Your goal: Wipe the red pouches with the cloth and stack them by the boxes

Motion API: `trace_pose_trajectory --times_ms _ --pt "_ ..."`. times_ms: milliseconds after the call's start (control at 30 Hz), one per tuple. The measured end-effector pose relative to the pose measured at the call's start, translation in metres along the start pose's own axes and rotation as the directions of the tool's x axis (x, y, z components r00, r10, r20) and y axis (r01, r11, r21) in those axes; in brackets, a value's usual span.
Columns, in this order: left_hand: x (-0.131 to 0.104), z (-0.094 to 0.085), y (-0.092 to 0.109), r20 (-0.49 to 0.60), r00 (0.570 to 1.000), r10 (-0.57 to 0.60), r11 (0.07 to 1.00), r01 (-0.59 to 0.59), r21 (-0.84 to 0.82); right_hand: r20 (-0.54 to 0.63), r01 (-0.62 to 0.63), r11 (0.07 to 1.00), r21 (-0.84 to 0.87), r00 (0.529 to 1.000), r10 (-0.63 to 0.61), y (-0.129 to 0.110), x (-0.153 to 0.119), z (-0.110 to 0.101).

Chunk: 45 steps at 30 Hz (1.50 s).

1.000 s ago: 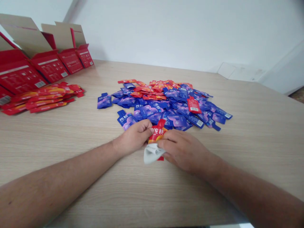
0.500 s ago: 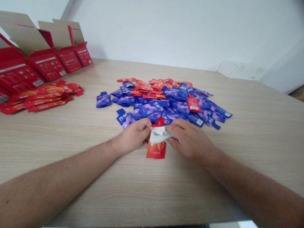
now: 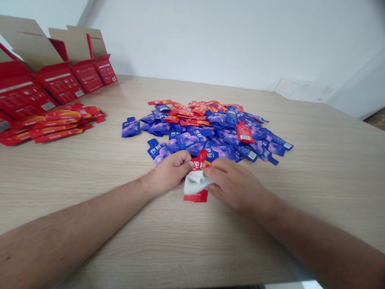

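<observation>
My left hand point(image 3: 170, 174) pinches the left edge of a red and orange pouch point(image 3: 198, 163) between thumb and fingers. The pouch is held up over the table with its narrow neck pointing away from me. Closed on a folded white wipe point(image 3: 194, 182), my right hand point(image 3: 233, 180) has it across the front of the pouch, covering the middle part. Just beyond both hands lies a heap of purple pouches point(image 3: 189, 138), with red pouches point(image 3: 200, 108) piled on its far side.
At the left, several open red cartons point(image 3: 60, 82) stand in a row with their flaps up. A stack of red pouches point(image 3: 57, 124) lies in front of them. The wooden table point(image 3: 120, 241) meets a white wall point(image 3: 225, 44) at the back.
My right hand has moved the white wipe down the pouch, toward me. The pouch's upper lettering now shows and its lower part is covered. My left hand has hardly moved.
</observation>
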<state>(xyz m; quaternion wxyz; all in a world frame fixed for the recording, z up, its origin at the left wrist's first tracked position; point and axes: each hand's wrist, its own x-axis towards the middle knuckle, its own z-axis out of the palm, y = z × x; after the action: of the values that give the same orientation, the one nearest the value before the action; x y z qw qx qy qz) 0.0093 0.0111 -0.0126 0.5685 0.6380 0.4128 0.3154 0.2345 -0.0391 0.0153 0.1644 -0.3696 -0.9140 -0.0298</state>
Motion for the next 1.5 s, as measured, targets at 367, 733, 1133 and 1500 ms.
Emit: trace_pose_trajectory --times_ms 367,733,1133,1500 --pt "-0.0005 0.0002 0.0009 -0.005 1.000 0.021 0.999 -0.021 0.050 0.041 0.004 1.000 0.001 0.999 -0.004 0.0024 0.0011 -0.0015" --pt "0.0011 -0.0011 -0.0036 0.003 0.999 0.033 0.998 -0.033 0.046 0.050 0.032 0.999 0.004 0.998 -0.032 0.0013 0.0019 -0.0019" --pt "0.0012 -0.0012 -0.0025 0.001 0.999 0.035 0.999 -0.035 0.033 0.064 0.029 1.000 -0.008 0.998 -0.029 -0.0004 0.0018 -0.0018" --pt "0.0009 -0.0019 -0.0028 0.007 1.000 0.027 0.998 -0.027 0.049 0.032 -0.014 0.999 -0.029 0.999 0.015 0.0002 0.0016 -0.0042"
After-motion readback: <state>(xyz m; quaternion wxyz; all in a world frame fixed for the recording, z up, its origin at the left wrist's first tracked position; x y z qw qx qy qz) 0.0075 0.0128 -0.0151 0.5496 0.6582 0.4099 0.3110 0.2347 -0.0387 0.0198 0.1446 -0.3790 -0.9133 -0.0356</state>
